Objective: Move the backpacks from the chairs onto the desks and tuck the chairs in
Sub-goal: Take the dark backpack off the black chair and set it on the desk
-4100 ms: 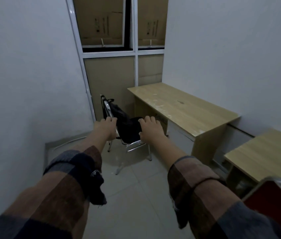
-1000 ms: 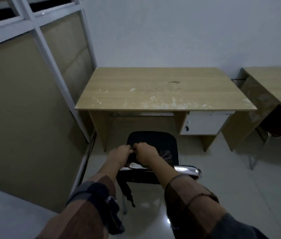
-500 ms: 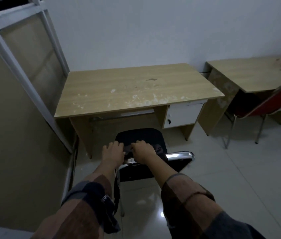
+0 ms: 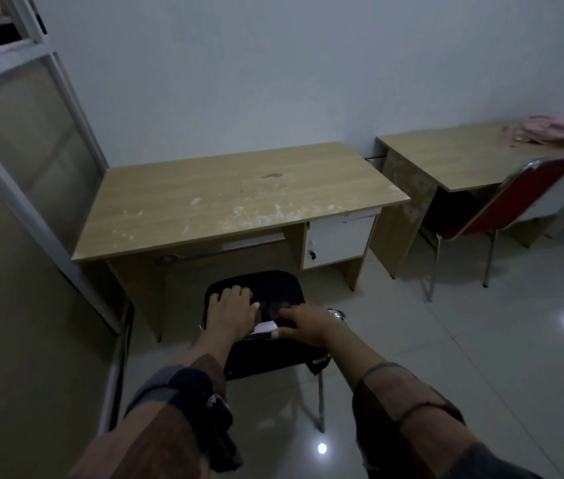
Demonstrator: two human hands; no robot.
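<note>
A black chair (image 4: pixel 266 361) with a chrome frame stands in front of a bare wooden desk (image 4: pixel 239 195), its seat pulled out from under it. A black backpack (image 4: pixel 273 288) rests on the chair, and a strap hangs at the right of the backrest. My left hand (image 4: pixel 232 312) lies on top of the backpack with its fingers curled over it. My right hand (image 4: pixel 308 324) grips the pack at the top of the backrest, with the thumb underneath. A pink backpack (image 4: pixel 550 131) lies on the second desk (image 4: pixel 463 157) at the right.
A red chair (image 4: pixel 515 202) stands partly under the second desk. A glazed partition (image 4: pixel 42 160) runs close along the left of the chair. The first desk has a white drawer unit (image 4: pixel 337 242) on its right side. Glossy tiled floor (image 4: pixel 446 357) spreads to the right.
I walked up behind the chair, now facing the desk. In the last half second my left hand slid forward onto the backpack and my right hand shifted right along the backrest top.
</note>
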